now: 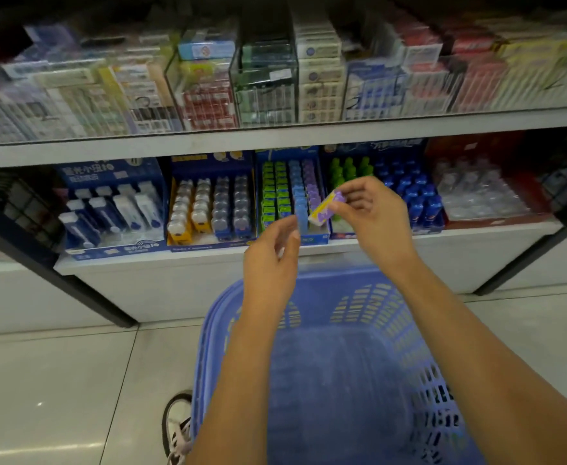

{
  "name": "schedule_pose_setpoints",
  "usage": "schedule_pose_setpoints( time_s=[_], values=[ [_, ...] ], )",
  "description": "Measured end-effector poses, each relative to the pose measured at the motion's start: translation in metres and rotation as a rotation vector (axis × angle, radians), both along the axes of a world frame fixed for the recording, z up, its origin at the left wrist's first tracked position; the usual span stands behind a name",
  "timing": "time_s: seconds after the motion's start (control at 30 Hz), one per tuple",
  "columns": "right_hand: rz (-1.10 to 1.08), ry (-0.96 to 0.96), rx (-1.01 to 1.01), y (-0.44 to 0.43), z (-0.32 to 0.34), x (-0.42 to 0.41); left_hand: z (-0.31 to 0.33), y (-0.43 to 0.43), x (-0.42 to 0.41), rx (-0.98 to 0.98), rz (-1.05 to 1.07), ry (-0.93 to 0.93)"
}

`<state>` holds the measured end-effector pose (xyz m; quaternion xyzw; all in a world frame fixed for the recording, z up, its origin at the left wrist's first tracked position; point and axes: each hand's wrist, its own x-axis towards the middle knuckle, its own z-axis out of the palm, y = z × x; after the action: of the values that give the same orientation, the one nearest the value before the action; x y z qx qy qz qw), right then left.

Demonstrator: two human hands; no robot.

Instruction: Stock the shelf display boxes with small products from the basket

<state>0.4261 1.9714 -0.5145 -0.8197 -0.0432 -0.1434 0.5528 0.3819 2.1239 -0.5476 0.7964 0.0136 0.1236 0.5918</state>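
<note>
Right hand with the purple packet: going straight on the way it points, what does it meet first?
Likely the purple row in the display box, right behind the purple packet the right hand pinches; depth unclear.

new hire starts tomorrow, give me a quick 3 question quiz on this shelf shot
1. True or false: the right hand pinches a purple and yellow packet.
2. The left hand holds: A) nothing B) a blue bottle C) a green packet.
3. Which row of the display box behind the packet matches its colour?

Key: 1 true. 2 A. 3 the purple row, the rightmost.
</note>
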Motion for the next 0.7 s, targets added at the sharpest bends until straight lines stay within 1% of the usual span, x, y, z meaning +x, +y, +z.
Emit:
schedule_pose_setpoints(
  time_s=[0.07,0.13,0.2,0.33,0.47,0.57,0.7],
  values=[
    [0.011,0.001,-0.117,-0.009,-0.003,0.009,0.004,0.001,0.011,0.226,-0.019,-0.046],
    [0.059,0.008,-0.167,-0.011,-0.008,0.018,0.006,0.002,0.023,0.432,-0.063,-0.084],
    [0.084,0.007,-0.246,-0.009,-0.014,0.027,0.003,0.004,0.031,0.561,-0.128,-0.077],
    [0.142,-0.004,-0.413,-0.006,-0.022,0.038,-0.008,0.009,0.033,0.605,-0.193,-0.042],
    [0.210,-0.002,-0.509,-0.003,-0.022,0.046,-0.014,0.008,0.034,0.624,-0.186,-0.030],
    [0.206,-0.034,-0.600,0.003,-0.025,0.046,-0.014,0.007,0.035,0.631,-0.180,-0.023],
    [0.142,-0.077,-0.527,0.004,-0.034,0.038,-0.014,0.005,0.035,0.617,-0.168,-0.026]
  ],
)
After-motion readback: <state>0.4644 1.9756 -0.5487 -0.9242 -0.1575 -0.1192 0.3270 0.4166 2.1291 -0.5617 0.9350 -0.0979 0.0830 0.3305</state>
